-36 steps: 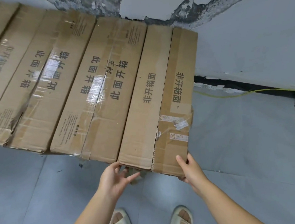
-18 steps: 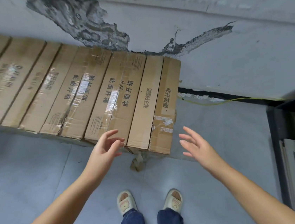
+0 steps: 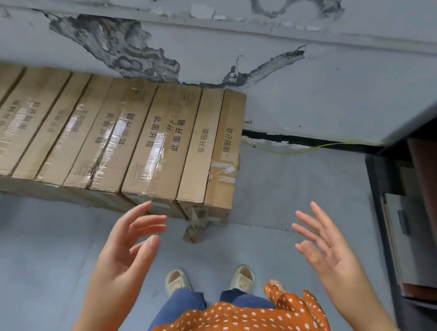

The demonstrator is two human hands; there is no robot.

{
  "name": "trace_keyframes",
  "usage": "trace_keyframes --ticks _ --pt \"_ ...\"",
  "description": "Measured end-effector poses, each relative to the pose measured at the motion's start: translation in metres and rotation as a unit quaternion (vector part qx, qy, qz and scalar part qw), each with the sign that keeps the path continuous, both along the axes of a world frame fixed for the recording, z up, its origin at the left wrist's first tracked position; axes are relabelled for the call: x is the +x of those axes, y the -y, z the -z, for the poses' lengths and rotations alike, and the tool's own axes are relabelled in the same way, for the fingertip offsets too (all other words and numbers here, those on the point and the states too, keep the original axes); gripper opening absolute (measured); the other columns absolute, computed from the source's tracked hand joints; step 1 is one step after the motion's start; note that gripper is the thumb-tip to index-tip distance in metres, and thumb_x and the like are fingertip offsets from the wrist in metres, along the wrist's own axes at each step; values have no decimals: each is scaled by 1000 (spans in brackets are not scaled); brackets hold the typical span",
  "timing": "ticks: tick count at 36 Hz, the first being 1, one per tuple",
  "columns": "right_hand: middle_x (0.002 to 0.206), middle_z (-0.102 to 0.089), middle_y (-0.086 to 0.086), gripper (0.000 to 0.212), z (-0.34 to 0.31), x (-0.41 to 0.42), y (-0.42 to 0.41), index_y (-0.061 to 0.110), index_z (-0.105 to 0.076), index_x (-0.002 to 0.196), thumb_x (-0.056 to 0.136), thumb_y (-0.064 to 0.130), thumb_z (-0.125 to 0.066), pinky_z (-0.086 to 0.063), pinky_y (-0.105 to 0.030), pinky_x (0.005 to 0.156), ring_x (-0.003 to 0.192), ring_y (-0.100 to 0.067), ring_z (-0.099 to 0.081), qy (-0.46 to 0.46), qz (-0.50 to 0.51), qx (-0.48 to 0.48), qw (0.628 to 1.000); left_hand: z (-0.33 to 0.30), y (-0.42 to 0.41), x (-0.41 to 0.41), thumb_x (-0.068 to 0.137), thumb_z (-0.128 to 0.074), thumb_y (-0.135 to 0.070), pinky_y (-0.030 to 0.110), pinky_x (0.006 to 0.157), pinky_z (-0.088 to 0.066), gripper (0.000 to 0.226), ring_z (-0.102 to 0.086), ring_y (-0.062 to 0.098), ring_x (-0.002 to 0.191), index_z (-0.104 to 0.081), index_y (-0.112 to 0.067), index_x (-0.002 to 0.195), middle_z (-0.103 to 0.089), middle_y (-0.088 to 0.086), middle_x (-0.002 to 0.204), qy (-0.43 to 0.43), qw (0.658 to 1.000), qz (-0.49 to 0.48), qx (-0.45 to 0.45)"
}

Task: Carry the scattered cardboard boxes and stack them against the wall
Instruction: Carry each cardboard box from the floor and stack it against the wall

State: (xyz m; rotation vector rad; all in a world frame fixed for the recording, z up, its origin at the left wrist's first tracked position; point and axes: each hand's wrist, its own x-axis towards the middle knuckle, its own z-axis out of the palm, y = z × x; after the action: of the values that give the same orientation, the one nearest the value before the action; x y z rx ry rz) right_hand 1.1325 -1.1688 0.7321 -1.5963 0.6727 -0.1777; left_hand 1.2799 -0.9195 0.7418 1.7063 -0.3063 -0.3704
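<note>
Both hands have let go of the end box and drawn back toward the body — the left hand [image 3: 125, 253] and right hand [image 3: 327, 245] now hover empty over the grey floor [image 3: 46, 266], fingers spread and relaxed, palms roughly facing each other. Ahead of the fingertips, the row of long brown cardboard boxes [image 3: 116, 139] lies side by side against the cracked, peeling grey wall [image 3: 312, 94], with the narrow end box [image 3: 225, 159] sitting beyond and between the hands. That placement looks finished, so the step in hand is probably turning away for the next scattered box — none shows here. A torn cardboard scrap [image 3: 192, 232] lies near the stack's corner, just ahead of the cream slippers [image 3: 176, 280]; step clear of it when pivoting.
</note>
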Motion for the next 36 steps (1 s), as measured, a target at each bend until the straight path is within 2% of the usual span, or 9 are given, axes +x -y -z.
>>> trace_keyframes --ticks 4,9,13,18,21,23,25,32,36 --pt "126 -54 27 57 3 -14 -4 51 -37 126 74 39 -54 -50 -24 93 115 5 -55 16 84 1 996 9 -3 -10 87 -54 -25 26 83 -54 37 -65 15 102 -53 -30 123 -68 -2 110 -12 1000 -25 -7" --pt "129 -56 7 57 3 -31 -11 37 -39 131 76 26 -50 -51 -23 87 107 0 -62 71 222 -24 972 1 -8 25 84 -49 -21 27 83 -55 38 -65 15 100 -56 -30 121 -69 1 107 8 999 -3 -39" --pt "126 -58 4 56 6 -40 -43 31 -39 134 80 24 -49 -53 -21 85 107 -1 -62 88 330 -58 938 -3 -10 62 85 -49 -21 31 86 -54 41 -65 15 104 -55 -35 123 -68 0 110 22 996 74 -42" --pt "118 -63 14 56 9 -40 -117 31 -39 135 80 25 -49 -53 -19 85 107 0 -62 105 457 -77 880 -2 -20 103 83 -51 -27 36 90 -50 49 -62 16 112 -50 -39 130 -67 -1 117 32 972 230 -15" --pt "122 -61 9 57 10 -41 -168 29 -39 136 80 23 -48 -52 -22 87 107 -1 -63 98 513 -72 849 -1 -26 126 90 -56 -43 34 91 -49 43 -60 14 116 -48 -46 132 -64 -5 122 55 949 310 -2" --pt "126 -60 9 54 7 -45 -202 34 -42 132 80 24 -50 -51 -27 90 110 -4 -62 93 551 -76 826 -3 -24 132 81 -55 -69 34 92 -46 58 -54 12 123 -44 -49 134 -58 -11 131 63 926 371 23" --pt "126 -60 10 51 5 -48 -226 35 -45 129 79 26 -51 -49 -31 93 112 -6 -61 86 578 -77 808 -3 -21 134 72 -52 -80 34 93 -44 71 -50 12 127 -41 -51 136 -54 -14 135 68 912 403 40" --pt "117 -64 11 56 -12 -76 -330 30 -44 133 77 23 -50 -51 -23 87 107 -2 -63 81 731 -107 669 -12 -3 94 68 -55 -83 28 93 -44 68 -53 3 120 -47 -55 129 -57 -20 130 56 821 568 -2" --pt "116 -65 20 52 -16 -95 -389 39 -45 126 76 25 -51 -49 -27 92 111 -3 -61 74 790 -117 597 -13 1 54 66 -59 -81 26 91 -46 67 -56 -1 114 -48 -55 127 -59 -19 127 40 762 646 -15"
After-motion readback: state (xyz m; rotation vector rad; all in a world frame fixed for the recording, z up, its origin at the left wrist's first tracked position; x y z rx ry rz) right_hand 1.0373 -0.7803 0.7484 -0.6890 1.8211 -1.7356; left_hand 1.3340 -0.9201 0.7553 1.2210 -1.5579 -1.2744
